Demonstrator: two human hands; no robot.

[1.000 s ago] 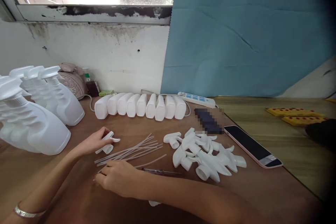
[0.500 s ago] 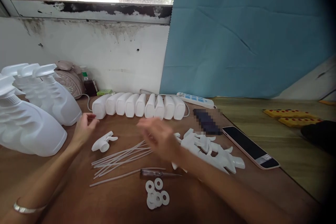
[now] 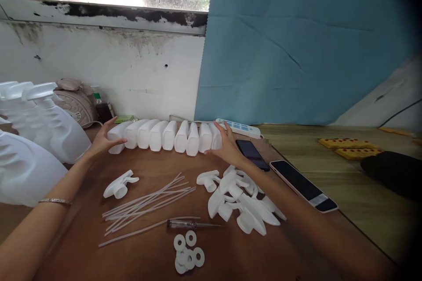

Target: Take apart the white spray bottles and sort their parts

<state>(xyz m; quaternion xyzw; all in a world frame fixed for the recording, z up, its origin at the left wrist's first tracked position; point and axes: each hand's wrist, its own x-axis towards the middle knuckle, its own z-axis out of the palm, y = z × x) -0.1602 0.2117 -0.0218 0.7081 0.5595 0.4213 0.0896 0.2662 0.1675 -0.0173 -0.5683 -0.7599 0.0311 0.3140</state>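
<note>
I saw the row of bottles [image 3: 165,135] lying crosswise; left hand [image 3: 103,138], spread, at its left end; right hand [image 3: 227,147], spread, at its right.

On the tabletop [image 3: 82,246], a row of bottles [image 3: 165,135] lies at the back between the left hand [image 3: 102,140] and the right hand [image 3: 227,149], with tubes [image 3: 148,202] before it, a pile of spray heads [image 3: 240,202] right of them, washers [image 3: 187,250] nearest and a phone [image 3: 303,184] farthest right.
</note>
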